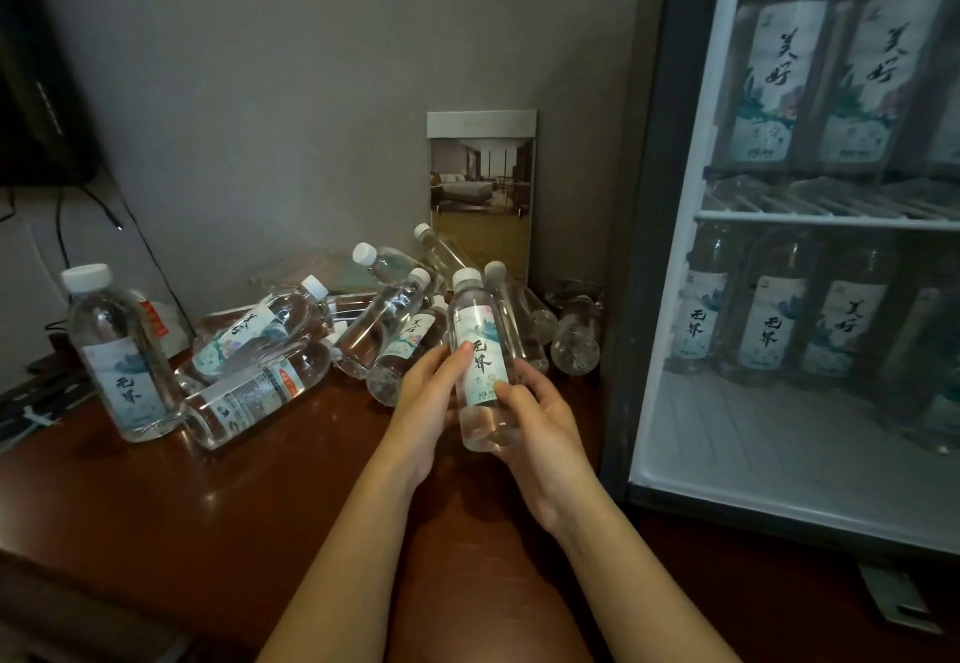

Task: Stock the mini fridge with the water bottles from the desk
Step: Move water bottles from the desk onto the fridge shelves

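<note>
A clear water bottle (480,355) with a white cap and pale green label stands almost upright above the desk, held between both hands. My left hand (428,402) grips its left side, my right hand (540,428) wraps its lower right side. Behind it a pile of several bottles (291,335) lies on the brown desk (234,496). One bottle (117,355) stands upright at the left. The mini fridge (800,257) fills the right, its glass door shut, with several bottles (810,75) on its two shelves.
A framed room photo (480,189) leans on the grey wall behind the pile. A dark screen (36,90) with cables hangs at the far left. Bare desk surface lies in front of the pile and under my forearms.
</note>
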